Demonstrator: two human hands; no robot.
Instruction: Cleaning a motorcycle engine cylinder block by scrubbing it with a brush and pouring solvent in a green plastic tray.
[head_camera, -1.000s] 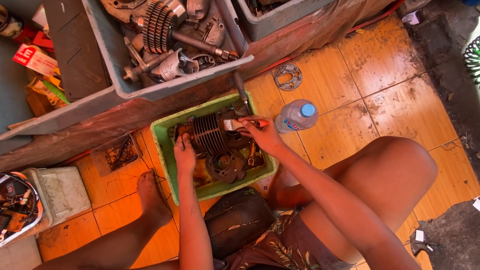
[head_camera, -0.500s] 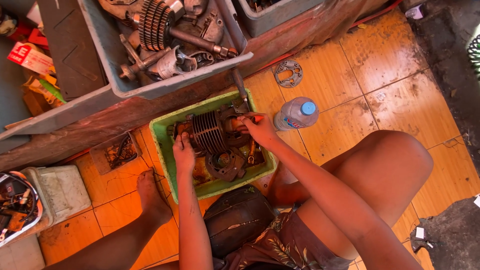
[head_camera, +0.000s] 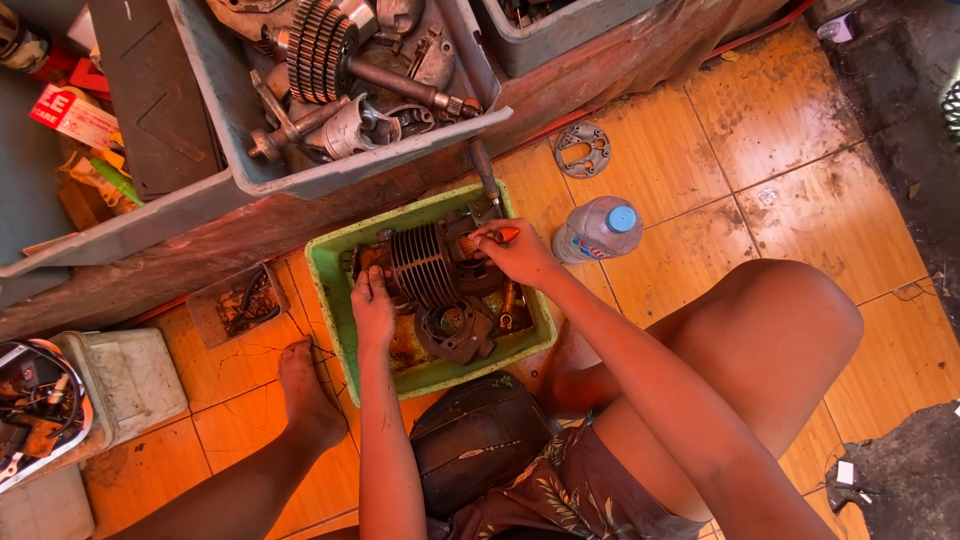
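A finned engine cylinder (head_camera: 425, 262) lies among greasy engine parts in a green plastic tray (head_camera: 333, 300) on the orange tiled floor. My left hand (head_camera: 372, 305) rests on the left side of the engine part, fingers curled against it. My right hand (head_camera: 515, 252) is closed around a small orange-handled tool (head_camera: 503, 234), whose tip is at the cylinder's right end. A round dark engine casing (head_camera: 455, 328) sits in the tray just below the cylinder.
A clear water bottle with a blue cap (head_camera: 598, 228) lies right of the tray. A round metal gasket (head_camera: 582, 148) lies on the tiles. Grey bins (head_camera: 330, 175) with gears and shafts stand above. A small box of rusty bits (head_camera: 238, 300) and a white container (head_camera: 120, 375) sit left.
My right hand has shifted slightly along the cylinder's right end with the tool. My left hand stays on the engine part.
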